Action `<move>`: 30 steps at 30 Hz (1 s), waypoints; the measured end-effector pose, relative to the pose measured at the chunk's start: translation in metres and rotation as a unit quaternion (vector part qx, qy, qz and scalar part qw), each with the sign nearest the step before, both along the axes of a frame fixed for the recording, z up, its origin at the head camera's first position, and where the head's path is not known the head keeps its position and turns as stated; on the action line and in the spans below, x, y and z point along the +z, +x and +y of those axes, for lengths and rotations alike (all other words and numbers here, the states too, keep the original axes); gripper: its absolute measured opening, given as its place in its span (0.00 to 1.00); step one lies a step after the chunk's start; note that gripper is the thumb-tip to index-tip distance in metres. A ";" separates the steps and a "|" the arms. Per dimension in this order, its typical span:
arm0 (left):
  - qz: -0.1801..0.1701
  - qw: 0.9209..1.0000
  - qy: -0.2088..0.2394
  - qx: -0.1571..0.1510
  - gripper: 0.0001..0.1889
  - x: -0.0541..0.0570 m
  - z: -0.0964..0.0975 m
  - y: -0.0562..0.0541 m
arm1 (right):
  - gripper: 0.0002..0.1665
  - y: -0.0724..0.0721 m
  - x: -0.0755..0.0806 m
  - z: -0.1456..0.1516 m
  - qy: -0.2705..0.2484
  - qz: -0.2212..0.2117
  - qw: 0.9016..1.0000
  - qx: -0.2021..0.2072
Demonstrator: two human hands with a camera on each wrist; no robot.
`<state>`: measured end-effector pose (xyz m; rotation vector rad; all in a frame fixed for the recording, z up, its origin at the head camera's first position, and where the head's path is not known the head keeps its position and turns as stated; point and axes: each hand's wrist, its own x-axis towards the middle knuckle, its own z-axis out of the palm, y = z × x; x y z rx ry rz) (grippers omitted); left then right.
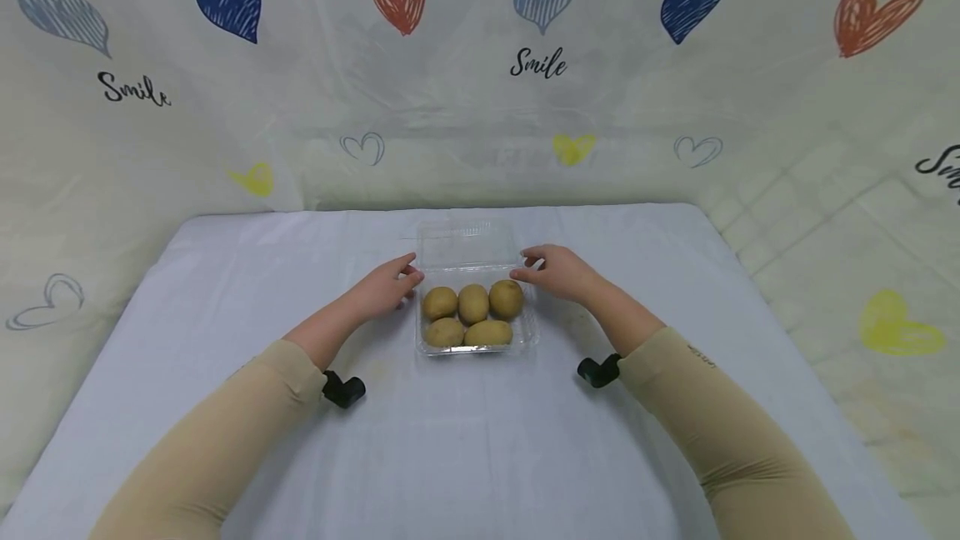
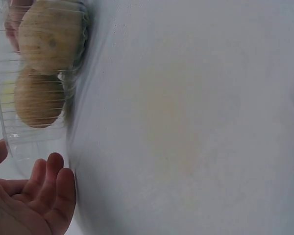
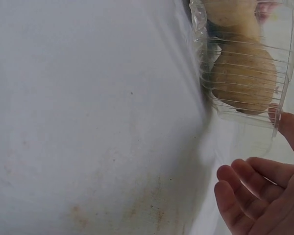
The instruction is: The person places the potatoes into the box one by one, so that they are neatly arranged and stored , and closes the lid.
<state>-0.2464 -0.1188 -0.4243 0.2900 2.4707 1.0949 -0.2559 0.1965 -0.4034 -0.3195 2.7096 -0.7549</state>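
Note:
A clear plastic clamshell box point(image 1: 530, 332) lies on the table with its lid point(image 1: 467, 247) folded back, away from the person. Inside sit several potatoes point(image 1: 473, 304) in two rows. The left hand point(image 1: 381, 287) is at the box's back left corner, thumb and fingers apart, the thumb tip close to the rim. At the back right corner, the right hand point(image 1: 562, 273) touches the rim with its thumb point(image 3: 290, 128). Its other fingers are loosely bent with nothing between them. Through the ribbed side wall, potatoes point(image 2: 39, 98) show in the left wrist view.
A white cloth covers the table point(image 1: 450, 457), with faint brownish stains in the right wrist view. Behind it hangs a pale curtain point(image 1: 465, 107) printed with hearts and "Smile". Black wrist cameras point(image 1: 345, 390) are worn at both beige sleeves point(image 1: 217, 440).

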 end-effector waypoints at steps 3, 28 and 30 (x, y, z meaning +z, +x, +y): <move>-0.003 1.000 0.014 0.013 0.33 -0.001 0.001 0.000 | 0.39 0.001 -0.001 0.000 -0.012 0.000 1.000 -0.004; 0.129 0.984 0.086 0.085 0.19 0.007 -0.005 0.012 | 0.18 0.009 0.005 0.008 -0.105 0.094 0.989 -0.048; 0.141 0.984 0.075 0.075 0.19 0.007 -0.007 0.015 | 0.17 0.011 0.007 0.010 -0.112 0.100 0.988 -0.040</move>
